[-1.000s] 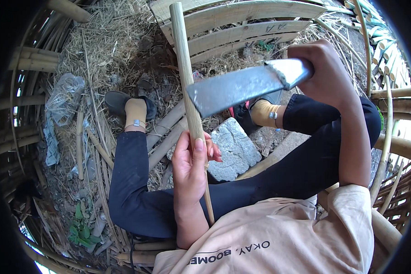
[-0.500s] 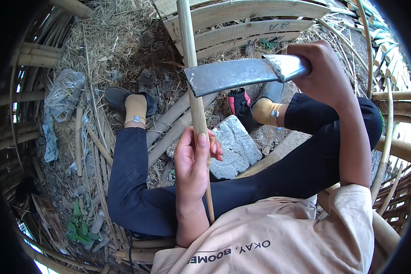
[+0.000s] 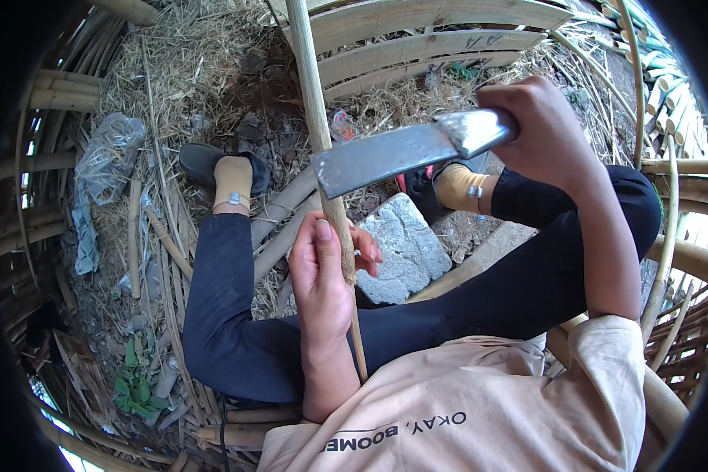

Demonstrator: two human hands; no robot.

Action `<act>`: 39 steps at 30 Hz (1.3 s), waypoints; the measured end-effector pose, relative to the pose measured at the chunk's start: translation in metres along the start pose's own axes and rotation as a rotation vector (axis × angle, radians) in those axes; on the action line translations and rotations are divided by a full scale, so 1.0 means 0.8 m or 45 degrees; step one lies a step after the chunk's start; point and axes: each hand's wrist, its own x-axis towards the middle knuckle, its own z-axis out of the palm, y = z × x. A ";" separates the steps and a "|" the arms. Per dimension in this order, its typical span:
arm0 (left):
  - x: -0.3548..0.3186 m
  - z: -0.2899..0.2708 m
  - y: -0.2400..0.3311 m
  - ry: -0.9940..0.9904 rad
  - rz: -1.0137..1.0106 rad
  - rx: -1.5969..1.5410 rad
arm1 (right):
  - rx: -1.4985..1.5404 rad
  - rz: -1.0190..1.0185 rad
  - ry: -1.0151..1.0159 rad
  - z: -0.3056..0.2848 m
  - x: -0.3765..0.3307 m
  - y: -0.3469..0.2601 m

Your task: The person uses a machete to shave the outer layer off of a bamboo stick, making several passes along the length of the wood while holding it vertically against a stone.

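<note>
A long pale wooden stick (image 3: 313, 102) runs from the far side down toward my lap, its lower end tapering against my shirt. My left hand (image 3: 322, 275) is closed around it at mid-length, with the thumb lying along the near side and the fingers curled behind. My right hand (image 3: 547, 134) grips a broad, square-ended machete (image 3: 393, 153) close to its metal collar; the handle is hidden in the fist. The grey blade lies across the front of the stick, just above my left hand. Whether its edge touches the wood I cannot tell.
A rough grey stone block (image 3: 401, 252) sits between my legs, beside bamboo poles (image 3: 291, 216). Beyond is a slatted wooden crate (image 3: 440, 23). A clear plastic bag (image 3: 112, 161) lies left on straw-strewn ground. Cut bamboo (image 3: 676, 102) is heaped at the far right.
My right hand and the machete have moved left and nearer to me, the blade lower on the stick. The stick's top has tipped left, and my left hand has shifted slightly left with it.
</note>
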 end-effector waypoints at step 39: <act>-0.007 0.009 -0.012 0.138 -0.051 0.153 | 0.030 0.046 -0.317 0.055 -0.001 -0.048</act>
